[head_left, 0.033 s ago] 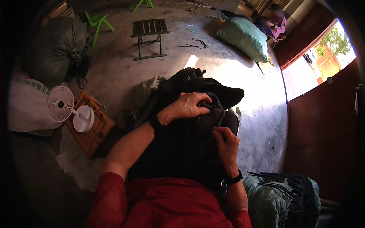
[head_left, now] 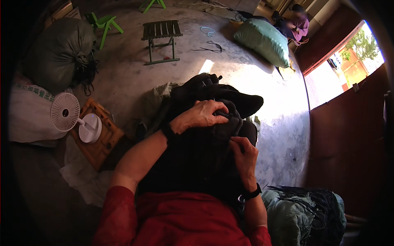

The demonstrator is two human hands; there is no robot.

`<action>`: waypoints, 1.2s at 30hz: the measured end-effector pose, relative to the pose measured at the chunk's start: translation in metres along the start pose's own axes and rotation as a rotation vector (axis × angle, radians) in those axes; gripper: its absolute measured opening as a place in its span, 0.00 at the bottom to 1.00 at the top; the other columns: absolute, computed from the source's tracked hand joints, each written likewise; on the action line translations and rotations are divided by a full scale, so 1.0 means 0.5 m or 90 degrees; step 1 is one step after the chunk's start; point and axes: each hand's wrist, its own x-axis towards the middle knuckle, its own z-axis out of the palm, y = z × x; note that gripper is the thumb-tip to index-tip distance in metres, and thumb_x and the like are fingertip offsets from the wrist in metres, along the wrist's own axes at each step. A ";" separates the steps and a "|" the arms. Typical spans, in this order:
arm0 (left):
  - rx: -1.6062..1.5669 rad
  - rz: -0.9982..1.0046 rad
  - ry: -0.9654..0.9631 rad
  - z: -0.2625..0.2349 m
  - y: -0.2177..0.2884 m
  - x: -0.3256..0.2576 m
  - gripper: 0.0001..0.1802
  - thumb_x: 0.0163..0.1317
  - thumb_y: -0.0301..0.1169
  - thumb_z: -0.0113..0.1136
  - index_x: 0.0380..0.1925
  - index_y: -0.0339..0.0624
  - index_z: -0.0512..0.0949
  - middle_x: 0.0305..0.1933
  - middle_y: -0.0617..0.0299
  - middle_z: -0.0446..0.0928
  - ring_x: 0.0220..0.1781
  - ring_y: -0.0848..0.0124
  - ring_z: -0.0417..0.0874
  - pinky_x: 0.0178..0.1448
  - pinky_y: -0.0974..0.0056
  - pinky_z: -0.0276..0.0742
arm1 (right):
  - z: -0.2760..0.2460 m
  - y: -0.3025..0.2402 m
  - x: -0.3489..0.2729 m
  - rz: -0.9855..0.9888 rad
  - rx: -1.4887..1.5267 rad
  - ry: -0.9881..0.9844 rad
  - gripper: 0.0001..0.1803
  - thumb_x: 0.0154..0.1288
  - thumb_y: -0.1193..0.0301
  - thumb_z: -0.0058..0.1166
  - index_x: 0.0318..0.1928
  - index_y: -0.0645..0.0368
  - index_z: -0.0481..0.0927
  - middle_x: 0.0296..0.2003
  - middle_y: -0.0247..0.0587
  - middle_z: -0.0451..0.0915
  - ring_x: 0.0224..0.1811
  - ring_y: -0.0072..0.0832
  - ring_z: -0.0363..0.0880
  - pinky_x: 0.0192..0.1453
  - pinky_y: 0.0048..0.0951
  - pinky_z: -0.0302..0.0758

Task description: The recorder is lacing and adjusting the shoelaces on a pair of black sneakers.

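Observation:
A heap of black cloth [head_left: 246,102] lies across my lap. My left hand [head_left: 203,114] reaches over it from the left, with thumb and fingers closed on a dark folded part of the cloth [head_left: 227,127]. Just below and to the right, my right hand [head_left: 245,158] is closed in a pinch at the lower edge of that part. Whatever its fingertips hold is too small and dark to make out. Both wrists wear black bands. Dark folds merge into shadow, so the cloth's shape is hard to tell.
A white fan [head_left: 90,128] stands on a brown wooden stool [head_left: 100,153] at my left, beside stuffed sacks [head_left: 57,53]. Ahead is a folding stool [head_left: 162,35]. A pale green sack [head_left: 262,41] lies near a seated person [head_left: 301,26]. Dark strips cover a bundle [head_left: 287,209] at lower right.

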 end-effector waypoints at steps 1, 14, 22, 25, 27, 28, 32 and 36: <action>-0.036 -0.014 -0.054 -0.007 0.001 0.004 0.24 0.57 0.45 0.67 0.47 0.38 0.80 0.45 0.50 0.83 0.50 0.57 0.84 0.56 0.59 0.75 | 0.004 0.003 0.003 0.012 0.001 0.006 0.07 0.59 0.72 0.65 0.38 0.59 0.83 0.31 0.43 0.85 0.33 0.33 0.86 0.38 0.30 0.78; -0.234 -0.014 -0.120 -0.018 -0.007 0.004 0.20 0.61 0.44 0.65 0.40 0.35 0.82 0.32 0.63 0.81 0.39 0.77 0.80 0.47 0.67 0.74 | 0.029 -0.009 0.022 -0.117 -0.127 -0.013 0.03 0.63 0.72 0.58 0.33 0.56 0.78 0.26 0.44 0.82 0.29 0.41 0.84 0.33 0.37 0.76; -0.037 0.082 -0.088 -0.009 0.017 0.021 0.18 0.62 0.44 0.63 0.34 0.37 0.82 0.29 0.43 0.79 0.30 0.57 0.84 0.37 0.59 0.75 | 0.028 -0.020 0.037 0.032 -0.002 -0.039 0.11 0.61 0.69 0.65 0.29 0.60 0.77 0.22 0.42 0.81 0.23 0.30 0.82 0.29 0.32 0.75; -0.059 0.105 -0.051 0.017 -0.021 0.018 0.17 0.62 0.43 0.64 0.33 0.38 0.83 0.28 0.45 0.79 0.29 0.60 0.84 0.35 0.58 0.74 | 0.048 0.011 0.026 -0.057 -0.118 0.010 0.18 0.54 0.59 0.72 0.28 0.57 0.78 0.21 0.43 0.80 0.23 0.42 0.82 0.29 0.39 0.75; -0.071 0.061 -0.053 0.016 -0.014 0.008 0.18 0.62 0.43 0.63 0.34 0.36 0.83 0.29 0.42 0.79 0.30 0.58 0.83 0.37 0.58 0.74 | 0.053 -0.026 0.023 -0.081 -0.209 -0.024 0.20 0.57 0.55 0.68 0.28 0.57 0.76 0.21 0.44 0.80 0.25 0.43 0.82 0.29 0.40 0.75; -0.065 0.036 -0.064 0.016 -0.007 0.001 0.19 0.62 0.43 0.63 0.37 0.35 0.83 0.30 0.44 0.81 0.32 0.62 0.84 0.39 0.60 0.75 | 0.053 -0.044 0.019 -0.089 -0.281 -0.044 0.20 0.58 0.55 0.67 0.29 0.58 0.75 0.21 0.44 0.80 0.25 0.41 0.82 0.28 0.39 0.75; -0.125 -0.009 -0.095 0.011 -0.012 0.001 0.20 0.62 0.43 0.63 0.42 0.35 0.83 0.32 0.50 0.84 0.37 0.69 0.85 0.43 0.63 0.77 | 0.063 -0.061 0.030 -0.131 -0.348 -0.046 0.19 0.64 0.55 0.61 0.29 0.56 0.73 0.23 0.43 0.81 0.27 0.43 0.82 0.26 0.43 0.73; -0.125 0.007 -0.055 0.021 -0.014 0.013 0.20 0.62 0.43 0.64 0.43 0.36 0.84 0.33 0.52 0.85 0.40 0.70 0.86 0.46 0.65 0.78 | 0.061 -0.029 0.040 -0.242 -0.385 -0.036 0.12 0.66 0.64 0.57 0.28 0.55 0.72 0.22 0.41 0.79 0.26 0.40 0.82 0.25 0.42 0.73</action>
